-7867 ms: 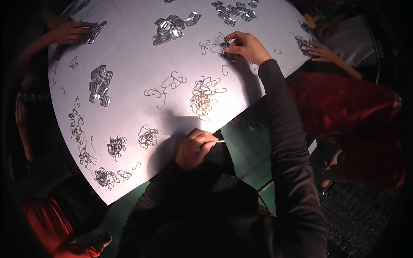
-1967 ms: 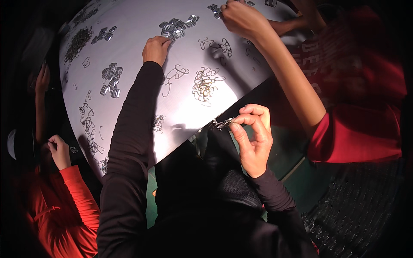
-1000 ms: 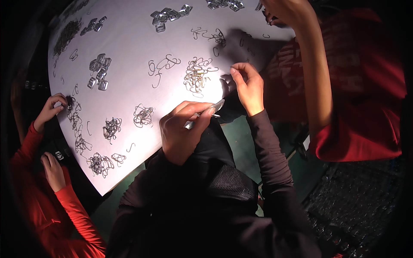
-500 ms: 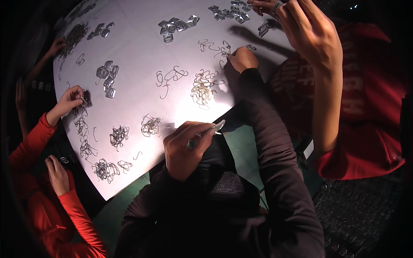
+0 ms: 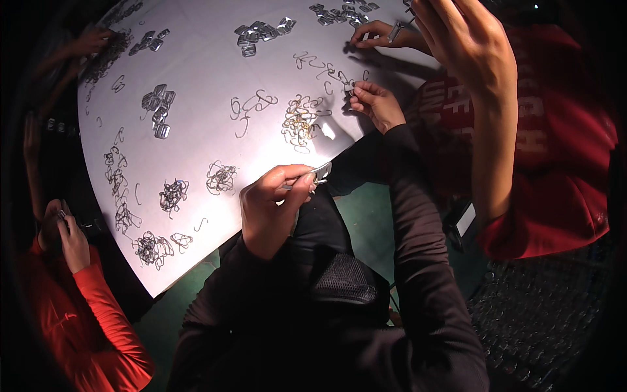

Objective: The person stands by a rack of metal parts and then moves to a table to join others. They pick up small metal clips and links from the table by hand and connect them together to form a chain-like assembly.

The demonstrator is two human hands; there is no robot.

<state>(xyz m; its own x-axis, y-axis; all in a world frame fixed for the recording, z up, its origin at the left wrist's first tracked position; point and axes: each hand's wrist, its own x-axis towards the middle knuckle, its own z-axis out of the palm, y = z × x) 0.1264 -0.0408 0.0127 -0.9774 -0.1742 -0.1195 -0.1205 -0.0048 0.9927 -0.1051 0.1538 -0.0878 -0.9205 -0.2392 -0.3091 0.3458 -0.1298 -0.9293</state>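
Note:
My left hand [image 5: 271, 206] is closed in front of the table edge, pinching a small shiny metal buckle [image 5: 322, 172] between thumb and fingertips. Beyond it and to the right, my right hand [image 5: 381, 106] is low over the table. Its thumb and index finger close on a thin wire hook [image 5: 351, 87], partly hidden by the fingertips. Loose bent wire hooks [image 5: 330, 70] lie beside these fingers. A dense heap of wire hooks [image 5: 300, 121] rests between my two hands, under the brightest light.
On the white table [image 5: 202, 124] lie more hook piles [image 5: 221, 178] and clusters of silvery buckles [image 5: 261, 31]. A co-worker's red sleeve [image 5: 108, 317] is at left. At right, another co-worker's raised forearm [image 5: 494, 150] and lower hand [image 5: 373, 32] border my right arm.
My right hand has turned and drawn slightly back, its fingertips now showing with a hook. The buckle in my left hand has tilted. The left co-worker's hand has left the table.

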